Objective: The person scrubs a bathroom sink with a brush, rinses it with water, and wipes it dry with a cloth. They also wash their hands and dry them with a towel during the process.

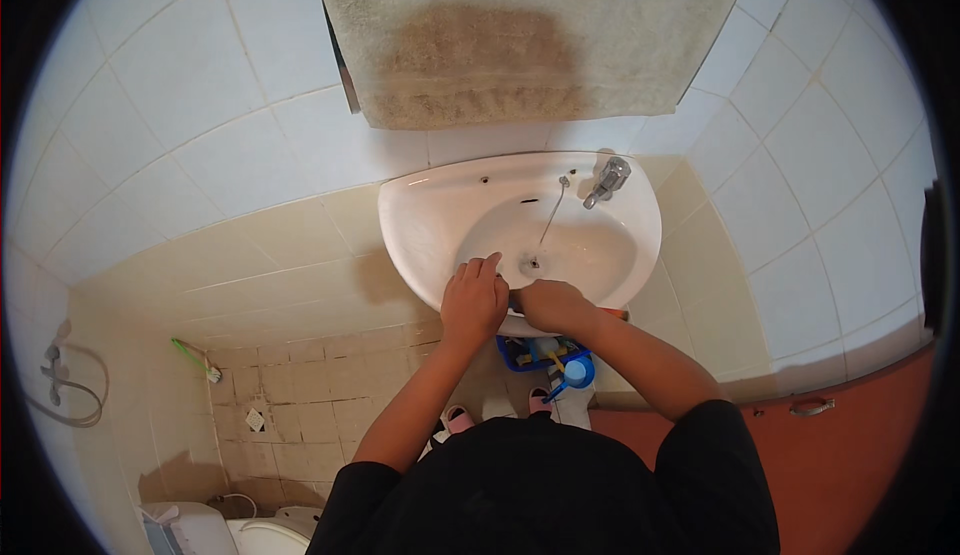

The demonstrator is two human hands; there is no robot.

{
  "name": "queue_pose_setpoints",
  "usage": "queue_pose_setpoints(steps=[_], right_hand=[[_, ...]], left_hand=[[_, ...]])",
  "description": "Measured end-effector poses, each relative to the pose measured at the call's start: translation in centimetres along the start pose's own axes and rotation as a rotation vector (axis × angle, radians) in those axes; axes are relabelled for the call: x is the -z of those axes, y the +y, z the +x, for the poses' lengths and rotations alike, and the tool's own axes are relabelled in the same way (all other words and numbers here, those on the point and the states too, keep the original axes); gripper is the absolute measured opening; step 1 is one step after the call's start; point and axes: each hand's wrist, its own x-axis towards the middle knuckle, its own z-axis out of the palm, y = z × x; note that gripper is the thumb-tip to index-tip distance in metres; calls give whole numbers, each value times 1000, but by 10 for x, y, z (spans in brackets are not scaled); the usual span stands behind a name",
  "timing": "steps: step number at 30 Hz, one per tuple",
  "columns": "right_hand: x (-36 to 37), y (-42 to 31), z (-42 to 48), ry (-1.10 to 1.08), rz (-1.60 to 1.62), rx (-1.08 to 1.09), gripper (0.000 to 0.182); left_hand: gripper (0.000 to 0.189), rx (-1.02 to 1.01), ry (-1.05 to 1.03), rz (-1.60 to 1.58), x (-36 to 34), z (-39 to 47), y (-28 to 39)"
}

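Both my hands are above the front rim of a white ceramic washbasin [416,217]. My left hand [475,304] has its back turned up, fingers bent together and the thumb pointing toward the bowl; what its palm holds is hidden. Close on its right, my right hand [555,306] is curled with the knuckles up. A small dark object [514,301] shows between the hands, at the right hand's fingers; most of it is covered. Beyond them is the drain hole [533,263], with a thin chain [553,212] hanging toward it. A chrome tap [608,180] stands at the back right.
Below the basin are a blue basket [517,364] of bottles and a blue dipper [576,372], near my pink slippers [460,420]. A beige towel [525,45] hangs behind. To the right is a reddish door [847,465]; at lower left, a toilet [274,536] and a green-handled brush [193,358].
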Motion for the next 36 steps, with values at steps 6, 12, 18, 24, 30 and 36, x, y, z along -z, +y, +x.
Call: queue_pose_setpoints(steps=[6, 12, 18, 24, 30, 36], right_hand=[[20, 84, -10, -128, -316, -389, 19], [3, 52, -14, -110, -231, -98, 20], [-13, 74, 2, -15, -344, -377, 20], [0, 86, -11, -15, -245, -262, 19], [2, 48, -17, -166, -324, -223, 23], [3, 17, 6, -87, -6, 6, 29]], left_hand=[[28, 26, -32, -12, 3, 2, 5], [28, 42, -59, -14, 3, 1, 3], [29, 39, -62, -19, 1, 2, 1], [29, 46, -66, -12, 4, 3, 4], [29, 52, -76, -34, 4, 1, 1], [29, 58, -69, -19, 2, 1, 0]])
